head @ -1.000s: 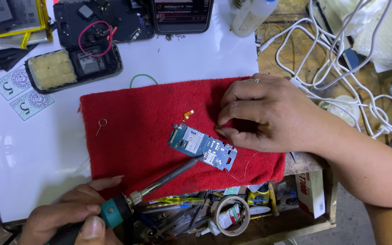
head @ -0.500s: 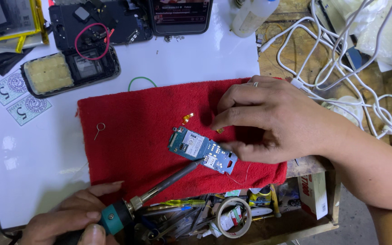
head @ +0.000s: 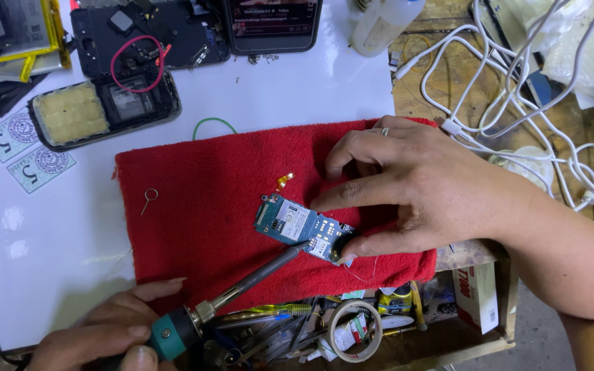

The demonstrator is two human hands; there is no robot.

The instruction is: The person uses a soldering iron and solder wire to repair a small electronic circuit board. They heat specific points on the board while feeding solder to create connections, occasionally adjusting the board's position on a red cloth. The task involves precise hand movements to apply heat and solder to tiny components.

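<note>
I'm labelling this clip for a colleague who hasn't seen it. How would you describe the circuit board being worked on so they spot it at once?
Find the red cloth spread on the white table. Near its lower middle lies a small blue-green circuit board, pinned by the right hand while the soldering iron in the left hand touches it. It is the only blue thing on the cloth.
</note>
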